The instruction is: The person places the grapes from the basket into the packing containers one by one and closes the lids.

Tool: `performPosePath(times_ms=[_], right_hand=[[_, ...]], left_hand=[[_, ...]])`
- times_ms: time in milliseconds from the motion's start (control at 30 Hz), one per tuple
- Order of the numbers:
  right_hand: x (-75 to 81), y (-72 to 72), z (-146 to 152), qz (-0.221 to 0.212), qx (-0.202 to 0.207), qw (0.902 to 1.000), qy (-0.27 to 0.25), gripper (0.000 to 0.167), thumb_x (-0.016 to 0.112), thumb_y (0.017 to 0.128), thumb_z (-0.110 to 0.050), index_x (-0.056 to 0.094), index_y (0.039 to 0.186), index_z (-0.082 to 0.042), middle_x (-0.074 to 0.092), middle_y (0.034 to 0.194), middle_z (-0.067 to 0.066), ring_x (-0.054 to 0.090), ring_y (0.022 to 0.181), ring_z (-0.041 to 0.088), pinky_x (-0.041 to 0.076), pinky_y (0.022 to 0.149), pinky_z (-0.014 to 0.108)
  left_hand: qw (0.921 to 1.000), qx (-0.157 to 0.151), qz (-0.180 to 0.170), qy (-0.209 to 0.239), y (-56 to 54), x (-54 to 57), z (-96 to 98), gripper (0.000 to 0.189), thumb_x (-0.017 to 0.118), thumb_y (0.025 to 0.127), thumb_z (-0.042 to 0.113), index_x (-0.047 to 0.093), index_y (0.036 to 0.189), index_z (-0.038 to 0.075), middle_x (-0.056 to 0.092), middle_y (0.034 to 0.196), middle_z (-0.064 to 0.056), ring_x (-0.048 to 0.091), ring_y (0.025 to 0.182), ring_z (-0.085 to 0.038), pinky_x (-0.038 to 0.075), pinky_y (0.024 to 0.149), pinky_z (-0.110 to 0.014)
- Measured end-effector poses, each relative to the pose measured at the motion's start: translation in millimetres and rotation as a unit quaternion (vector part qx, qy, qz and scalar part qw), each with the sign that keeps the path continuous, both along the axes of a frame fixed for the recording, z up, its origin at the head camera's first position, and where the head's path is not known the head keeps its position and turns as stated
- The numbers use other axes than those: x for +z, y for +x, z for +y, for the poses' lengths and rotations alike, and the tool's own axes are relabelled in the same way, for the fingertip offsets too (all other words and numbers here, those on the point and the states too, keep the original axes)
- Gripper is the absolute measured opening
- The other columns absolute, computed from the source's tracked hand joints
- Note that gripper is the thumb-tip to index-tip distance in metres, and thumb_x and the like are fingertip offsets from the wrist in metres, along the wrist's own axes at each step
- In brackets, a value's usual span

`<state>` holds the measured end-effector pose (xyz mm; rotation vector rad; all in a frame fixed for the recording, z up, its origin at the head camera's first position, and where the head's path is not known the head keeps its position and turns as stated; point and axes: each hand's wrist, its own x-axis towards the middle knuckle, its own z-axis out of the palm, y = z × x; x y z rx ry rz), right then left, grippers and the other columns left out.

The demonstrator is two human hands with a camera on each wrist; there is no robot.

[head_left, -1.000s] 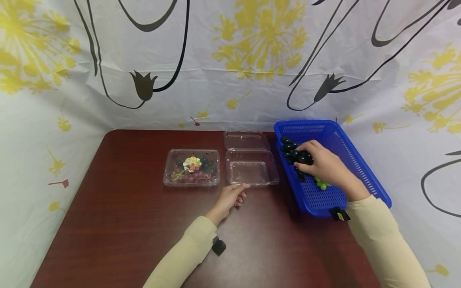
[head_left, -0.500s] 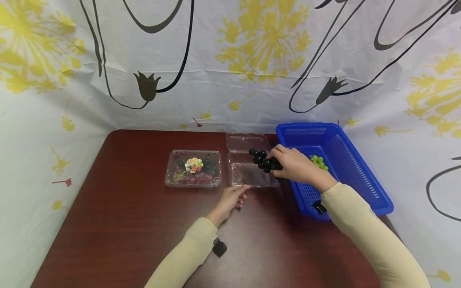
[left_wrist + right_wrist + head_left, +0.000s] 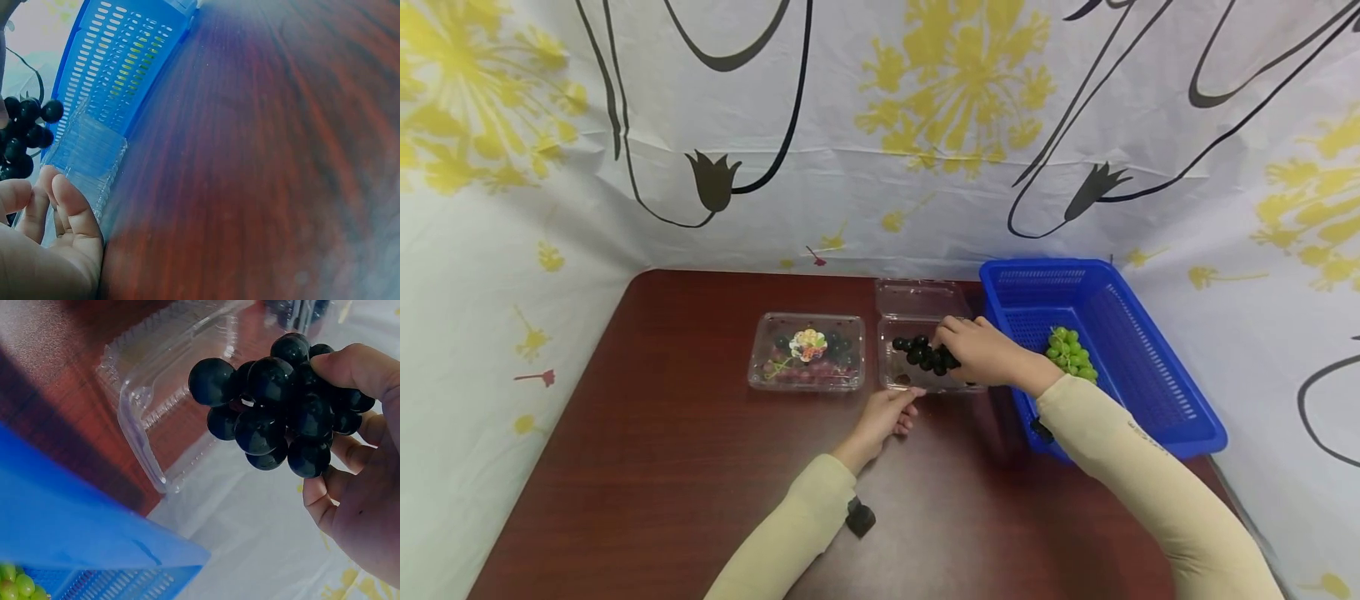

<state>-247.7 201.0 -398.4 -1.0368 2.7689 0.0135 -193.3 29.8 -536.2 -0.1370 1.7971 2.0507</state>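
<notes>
My right hand (image 3: 981, 352) grips a bunch of dark, nearly black grapes (image 3: 269, 406) between thumb and fingers. In the head view the bunch overlaps the base of an open clear plastic clamshell box (image 3: 891, 372), whose lid (image 3: 921, 297) lies folded back behind it. My left hand (image 3: 882, 421) is at the front edge of that box, thumb and forefinger pinching the rim; its other fingers are curled. The left wrist view has the left hand (image 3: 56, 244) low at the left, with the dark grapes just above it.
A lidded clear box (image 3: 760, 371) with a flower-shaped sticker, holding red and dark grapes, stands to the left. At the right is a blue plastic basket (image 3: 1150, 367) with green grapes (image 3: 1070, 354) inside. A patterned cloth (image 3: 820, 100) hangs behind the brown table (image 3: 685, 450).
The right hand has lifted the dark grapes out of the blue basket and carried them left over the open box. The green grapes now show. The left hand keeps its place at the rim.
</notes>
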Motion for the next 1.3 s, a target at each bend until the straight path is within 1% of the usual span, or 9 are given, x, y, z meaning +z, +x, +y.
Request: performPosePath(times_ms=[33,100,200,367,533,733,900,1033,1300], right_hand=[[-1.9,0.2,-0.6,0.003,0.004,1.0000,0.002,0.041,0.076,0.082,-0.018,0.060,0.118,-0.009,0.057,0.117,0.007,0.060,0.104,0.026,0.043,0.085,0.045],[-4.9,0.8,-1.7,0.011,0.014,0.9998,0.007,0.039,0.077,0.082,-0.019,0.061,0.116,-0.010,0.056,0.117,0.007,0.060,0.103,0.026,0.044,0.086,0.045],[-8.4,1.6,-3.4,0.015,0.021,0.9996,0.013,0.037,0.077,0.082,-0.020,0.062,0.114,-0.011,0.056,0.116,0.007,0.060,0.101,0.027,0.045,0.087,0.047],[-14.4,0.2,-6.5,0.011,0.025,0.9993,0.026,0.033,0.076,0.083,-0.020,0.061,0.112,-0.013,0.055,0.115,0.005,0.060,0.100,0.027,0.044,0.088,0.047],[-19.7,-2.4,-10.0,0.007,0.025,0.9990,0.036,0.028,0.072,0.086,-0.017,0.060,0.111,-0.015,0.055,0.114,0.002,0.060,0.097,0.024,0.042,0.083,0.042],[-25.3,-5.0,-11.1,-0.007,0.013,0.9988,0.047,0.029,0.073,0.085,-0.013,0.060,0.111,-0.017,0.056,0.113,0.000,0.059,0.095,0.023,0.038,0.081,0.040],[-31.1,-8.1,-10.9,-0.011,0.009,0.9989,0.045,0.030,0.073,0.083,-0.010,0.059,0.108,-0.018,0.057,0.112,-0.001,0.060,0.096,0.023,0.037,0.083,0.043],[-35.0,-10.3,-11.0,-0.026,0.001,0.9986,0.046,0.032,0.071,0.082,-0.006,0.060,0.109,-0.019,0.058,0.115,-0.002,0.060,0.100,0.024,0.037,0.089,0.047],[-39.6,-13.0,-8.9,-0.044,-0.013,0.9979,0.046,0.033,0.070,0.082,-0.006,0.062,0.111,-0.020,0.060,0.120,-0.001,0.061,0.103,0.025,0.036,0.091,0.051]], left_hand=[[1.0000,-0.001,0.000,0.002,-0.4,-1.9,0.1,0.034,0.051,0.100,0.023,0.065,0.120,0.000,0.054,0.073,0.001,0.048,0.055,-0.006,0.044,0.051,-0.017],[1.0000,-0.003,-0.005,0.003,-3.6,-10.2,1.0,0.034,0.051,0.100,0.025,0.066,0.120,0.002,0.054,0.073,0.001,0.048,0.056,-0.006,0.044,0.050,-0.017],[1.0000,-0.002,-0.005,0.006,-3.7,-12.0,1.0,0.034,0.052,0.100,0.026,0.066,0.120,0.003,0.054,0.074,0.002,0.048,0.056,-0.007,0.044,0.050,-0.017],[0.9999,0.001,-0.006,0.010,-3.8,-10.1,0.2,0.034,0.054,0.099,0.027,0.067,0.119,0.003,0.054,0.073,0.002,0.048,0.056,-0.006,0.044,0.051,-0.017],[0.9998,0.002,-0.010,0.015,-5.0,-9.3,-0.3,0.035,0.054,0.098,0.027,0.067,0.118,0.002,0.055,0.073,0.002,0.049,0.057,-0.006,0.045,0.051,-0.017],[0.9998,0.006,-0.014,0.015,-5.4,-9.5,-0.2,0.035,0.055,0.098,0.028,0.068,0.117,0.002,0.056,0.072,0.001,0.049,0.057,-0.006,0.045,0.051,-0.017],[0.9998,0.007,-0.007,0.017,-4.8,-10.4,0.1,0.035,0.055,0.098,0.028,0.068,0.117,0.002,0.055,0.072,0.001,0.050,0.057,-0.006,0.045,0.051,-0.017],[0.9998,0.006,-0.002,0.019,-3.3,-10.2,-0.1,0.034,0.054,0.098,0.026,0.068,0.117,0.001,0.055,0.072,0.001,0.050,0.056,-0.006,0.045,0.051,-0.017],[0.9996,0.011,-0.002,0.026,-2.1,-9.0,0.1,0.033,0.054,0.098,0.025,0.068,0.116,0.000,0.055,0.070,0.002,0.050,0.055,-0.005,0.045,0.051,-0.017]])
